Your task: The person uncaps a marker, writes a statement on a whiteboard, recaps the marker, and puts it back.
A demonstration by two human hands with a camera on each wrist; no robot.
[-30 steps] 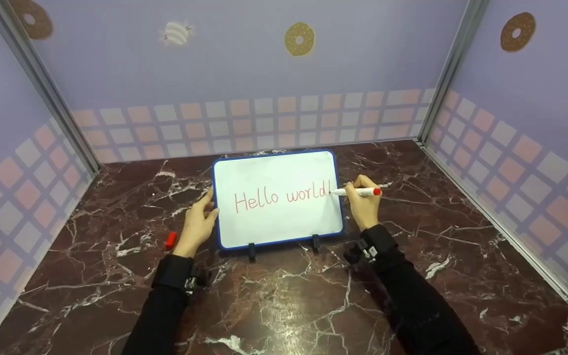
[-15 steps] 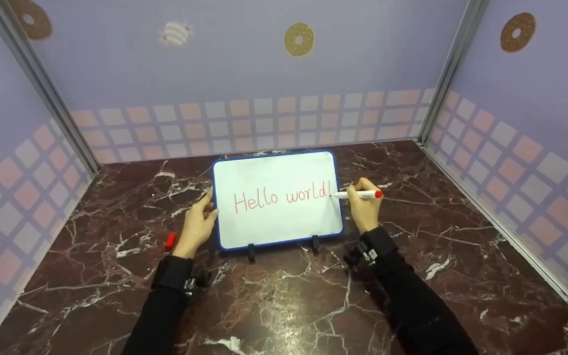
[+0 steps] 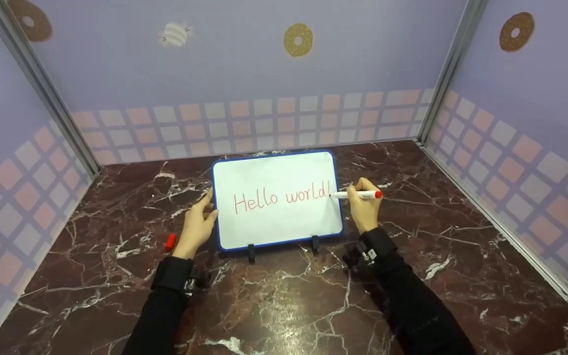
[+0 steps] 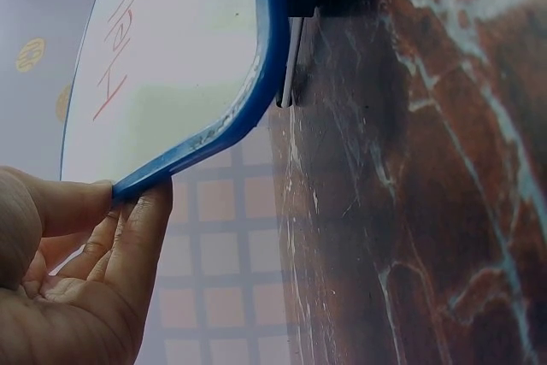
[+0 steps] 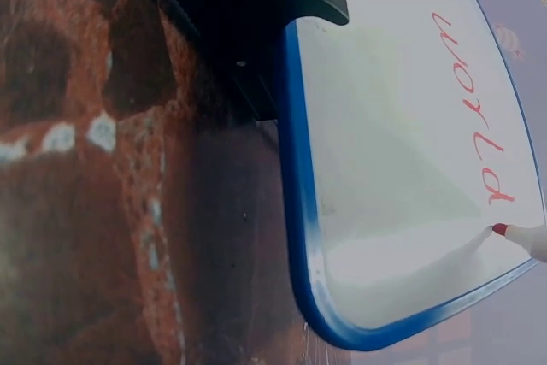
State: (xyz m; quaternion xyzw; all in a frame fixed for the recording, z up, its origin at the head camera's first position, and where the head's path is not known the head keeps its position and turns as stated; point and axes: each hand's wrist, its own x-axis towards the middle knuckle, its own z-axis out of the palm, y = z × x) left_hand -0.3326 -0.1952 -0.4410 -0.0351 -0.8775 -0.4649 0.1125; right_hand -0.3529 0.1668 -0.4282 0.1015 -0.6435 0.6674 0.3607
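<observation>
A small whiteboard (image 3: 279, 224) with a blue frame leans back on black stand feet (image 3: 251, 252) and bears "Hello world!" in red writing (image 3: 256, 201). My left hand (image 3: 198, 226) pinches its left edge; in the left wrist view the thumb (image 4: 77, 207) lies on the front and the fingers (image 4: 141, 250) go behind. My right hand (image 3: 365, 209) holds a white marker (image 3: 355, 195) with a red end, level, its tip by the foot of the exclamation mark. In the right wrist view the red tip (image 5: 499, 229) is at the board's surface; whether it touches, I cannot tell.
A red marker cap (image 3: 170, 241) lies on the dark marbled table (image 3: 284, 305), left of my left wrist. Purple walls with checkered bands (image 3: 264, 121) enclose the table at the back and on both sides.
My right hand and the marker have shifted slightly down, the tip going from the exclamation mark's stroke to its foot. My left hand and the whiteboard have stayed put.
</observation>
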